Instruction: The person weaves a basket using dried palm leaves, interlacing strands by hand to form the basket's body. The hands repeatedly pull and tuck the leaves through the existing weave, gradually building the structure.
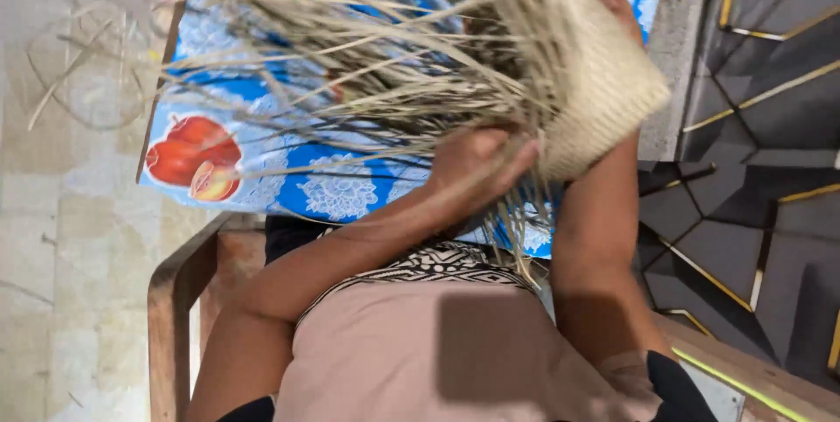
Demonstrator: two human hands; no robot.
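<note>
surface: table (667, 45) | cover: blue floral cloth (341, 190) with red fruit print | on it: loose straw strips (289, 63)

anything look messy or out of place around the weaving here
A few stray straw strands lie loose on the tiled floor, left of the table. The half-woven basket itself looks intact, its unwoven strips splaying out as both hands hold it.
</note>
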